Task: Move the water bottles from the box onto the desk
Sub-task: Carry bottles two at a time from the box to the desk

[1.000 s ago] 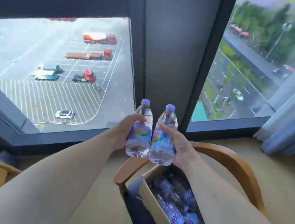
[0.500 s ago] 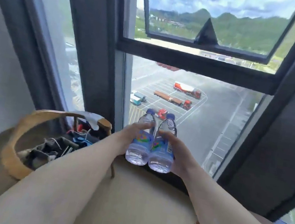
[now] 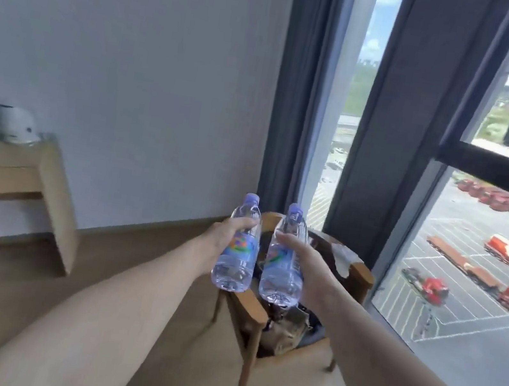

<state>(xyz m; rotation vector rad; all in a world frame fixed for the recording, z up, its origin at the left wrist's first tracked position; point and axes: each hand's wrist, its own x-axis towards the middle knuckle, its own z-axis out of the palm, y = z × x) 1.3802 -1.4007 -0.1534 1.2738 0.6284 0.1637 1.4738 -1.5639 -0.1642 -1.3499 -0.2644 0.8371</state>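
Observation:
My left hand grips a clear water bottle with a purple cap and a colourful label, held upright in front of me. Beside it, my right hand grips a second water bottle of the same kind; the two bottles are close side by side with a narrow gap. The wooden desk stands against the wall at the far left, well away from both hands. The box of bottles is out of view.
A wooden armchair with clutter on its seat stands directly below the bottles. A white kettle and small white items sit on the desk. A dark curtain and floor-to-ceiling windows fill the right side. Wooden floor lies between me and the desk.
My view has swung left: the box and window corner have gone out of sight, and the wall and desk have come in. Both hands keep hold of their bottles.

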